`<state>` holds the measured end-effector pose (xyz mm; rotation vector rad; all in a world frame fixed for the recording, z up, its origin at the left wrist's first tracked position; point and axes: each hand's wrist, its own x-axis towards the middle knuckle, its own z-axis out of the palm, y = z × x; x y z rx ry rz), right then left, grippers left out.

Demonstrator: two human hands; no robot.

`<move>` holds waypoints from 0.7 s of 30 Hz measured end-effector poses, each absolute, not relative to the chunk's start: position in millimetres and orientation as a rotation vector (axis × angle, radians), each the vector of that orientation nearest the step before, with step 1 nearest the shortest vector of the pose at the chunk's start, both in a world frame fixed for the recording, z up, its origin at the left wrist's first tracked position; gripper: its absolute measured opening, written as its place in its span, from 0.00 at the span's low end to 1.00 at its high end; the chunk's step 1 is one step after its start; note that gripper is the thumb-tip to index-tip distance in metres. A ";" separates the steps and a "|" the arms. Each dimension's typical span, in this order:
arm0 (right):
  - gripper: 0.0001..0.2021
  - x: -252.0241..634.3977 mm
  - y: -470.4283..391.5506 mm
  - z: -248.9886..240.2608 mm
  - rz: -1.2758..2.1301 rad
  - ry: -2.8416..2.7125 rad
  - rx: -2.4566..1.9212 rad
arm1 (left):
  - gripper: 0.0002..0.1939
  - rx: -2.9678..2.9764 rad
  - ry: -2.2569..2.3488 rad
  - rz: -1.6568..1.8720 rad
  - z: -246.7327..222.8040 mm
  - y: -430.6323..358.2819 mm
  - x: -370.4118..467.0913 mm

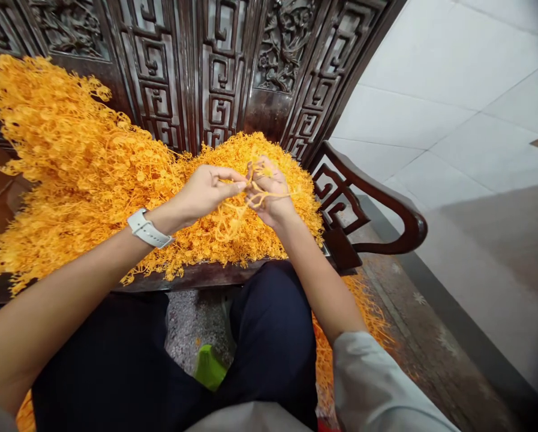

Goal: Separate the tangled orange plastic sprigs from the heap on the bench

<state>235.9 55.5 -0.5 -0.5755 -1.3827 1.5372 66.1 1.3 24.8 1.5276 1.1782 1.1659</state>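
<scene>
A large heap of orange-yellow plastic sprigs (116,168) covers the seat of a dark carved wooden bench. Above the heap's right part, my left hand (210,189) pinches the end of a yellow branched sprig (264,195) between thumb and fingertips. My right hand (271,192) is on the other side of that sprig, palm turned up and fingers curled around its branches. Both hands nearly touch at the fingertips. The sprig's thin stems spread across my right palm and hang a little below it.
The bench's carved backrest (188,72) rises behind the heap, and its curved armrest (385,204) stands at the right. More orange pieces (363,306) lie on the floor at the lower right. A green object (210,367) is between my legs. A tiled wall (430,102) is at the right.
</scene>
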 end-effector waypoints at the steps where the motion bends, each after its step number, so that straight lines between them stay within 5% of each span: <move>1: 0.25 237.5 52.4 1.6 1.603 -1.381 -0.543 | 0.10 1.508 1.141 1.159 26.0 0.9 61.9; 10: 0.16 236.9 45.6 5.5 1.984 -1.176 -0.382 | 0.13 1.273 0.855 1.019 27.2 -3.3 50.6; 21: 0.19 248.5 50.4 12.6 1.567 -1.479 -0.464 | 0.12 1.274 0.866 0.995 23.4 -7.1 39.6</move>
